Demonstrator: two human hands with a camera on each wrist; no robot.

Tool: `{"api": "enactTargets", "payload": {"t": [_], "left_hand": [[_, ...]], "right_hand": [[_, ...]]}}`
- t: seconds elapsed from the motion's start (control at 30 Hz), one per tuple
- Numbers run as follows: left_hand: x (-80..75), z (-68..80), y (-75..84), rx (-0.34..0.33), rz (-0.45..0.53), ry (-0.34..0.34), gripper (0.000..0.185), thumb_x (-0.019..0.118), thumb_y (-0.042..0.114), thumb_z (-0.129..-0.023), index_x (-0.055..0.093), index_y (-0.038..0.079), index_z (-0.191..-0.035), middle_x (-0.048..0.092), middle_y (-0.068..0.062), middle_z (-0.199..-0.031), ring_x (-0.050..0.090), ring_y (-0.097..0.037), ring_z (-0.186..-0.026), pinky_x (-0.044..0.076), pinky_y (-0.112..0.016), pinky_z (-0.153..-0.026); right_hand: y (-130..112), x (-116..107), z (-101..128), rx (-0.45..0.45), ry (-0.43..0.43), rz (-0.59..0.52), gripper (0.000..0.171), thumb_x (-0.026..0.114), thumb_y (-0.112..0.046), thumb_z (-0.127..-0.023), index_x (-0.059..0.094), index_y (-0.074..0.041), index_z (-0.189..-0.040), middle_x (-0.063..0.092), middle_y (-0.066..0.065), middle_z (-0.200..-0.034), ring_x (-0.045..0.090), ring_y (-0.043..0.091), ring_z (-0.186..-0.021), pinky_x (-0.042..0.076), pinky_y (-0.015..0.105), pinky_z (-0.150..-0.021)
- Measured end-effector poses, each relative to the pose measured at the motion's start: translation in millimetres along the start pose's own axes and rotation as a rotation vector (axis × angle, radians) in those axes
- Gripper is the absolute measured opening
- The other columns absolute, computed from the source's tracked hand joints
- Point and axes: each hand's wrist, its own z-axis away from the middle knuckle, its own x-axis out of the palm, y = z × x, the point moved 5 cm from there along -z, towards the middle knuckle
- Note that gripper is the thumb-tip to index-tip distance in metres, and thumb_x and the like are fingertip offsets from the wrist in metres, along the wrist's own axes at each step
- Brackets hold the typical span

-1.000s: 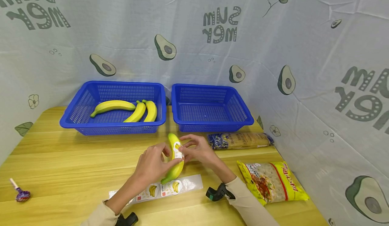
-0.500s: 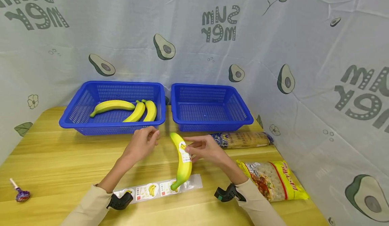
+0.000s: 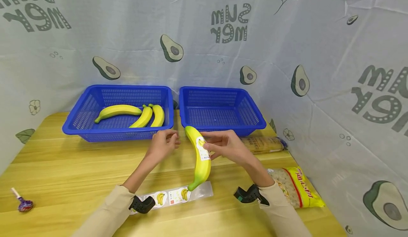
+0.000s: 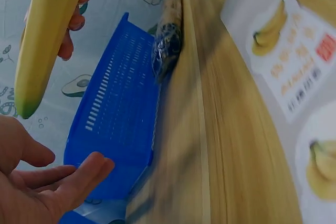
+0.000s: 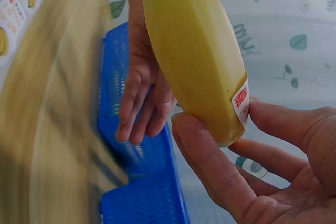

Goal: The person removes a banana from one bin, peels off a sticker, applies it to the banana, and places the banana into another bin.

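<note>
My right hand (image 3: 223,145) grips a yellow banana (image 3: 200,157) with a white sticker (image 3: 203,151) on it, held above the wooden table (image 3: 63,166) in front of the right blue basket (image 3: 255,120). The wrist view shows the thumb and fingers round the banana (image 5: 194,56). My left hand (image 3: 165,143) hovers just left of it, fingers relaxed and holding nothing; in its wrist view the left hand (image 4: 47,187) lies open below the banana (image 4: 44,35). The left blue basket (image 3: 76,122) holds three bananas (image 3: 145,116). A strip of banana stickers (image 3: 173,196) lies on the table below.
A packet of noodles (image 3: 266,144) lies right of the right hand and a yellow snack bag (image 3: 299,191) nearer the front. At the far left front lies a lollipop (image 3: 22,203). An avocado-print cloth (image 3: 287,52) walls the back and right side.
The left hand let go of the banana and moved off to the left. The right hand carried the banana up and back toward the right basket.
</note>
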Motion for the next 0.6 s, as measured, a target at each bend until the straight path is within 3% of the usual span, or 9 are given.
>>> {"api": "enactTargets", "payload": {"t": [0.17, 0.43, 0.6], "left_hand": [[10.3, -6.4, -0.6, -0.065, 0.141, -0.013, 0.034, 0.050, -0.001, -0.112, 0.058, -0.018, -0.140, 0.067, -0.035, -0.133, 0.074, -0.044, -0.116, 0.062, -0.046, -0.096], [22.0, -13.6, -5.1, -0.180, 0.267, 0.021, 0.036, 0.057, 0.001, -0.110, 0.057, -0.017, -0.140, 0.071, -0.033, -0.127, 0.077, -0.036, -0.110, 0.058, -0.047, -0.105], [30.4, -18.9, -8.3, -0.222, 0.447, 0.046, 0.037, 0.059, 0.001, -0.109, 0.055, -0.019, -0.140, 0.067, -0.037, -0.129, 0.079, -0.032, -0.106, 0.057, -0.047, -0.106]], "right_hand": [[-10, -9, -6, 0.019, -0.001, 0.024, 0.050, 0.070, -0.006, -0.105, 0.057, 0.000, -0.153, 0.076, 0.024, -0.122, 0.080, 0.026, -0.095, 0.066, 0.054, -0.078], [-27, -19, -31, 0.025, 0.000, 0.080, 0.048, 0.070, -0.012, -0.106, 0.059, -0.005, -0.153, 0.077, 0.020, -0.123, 0.079, 0.030, -0.100, 0.067, 0.049, -0.080], [-35, -26, -46, 0.010, 0.017, 0.098, 0.049, 0.070, -0.011, -0.106, 0.059, -0.006, -0.153, 0.076, 0.021, -0.125, 0.078, 0.030, -0.103, 0.067, 0.049, -0.082]]}}
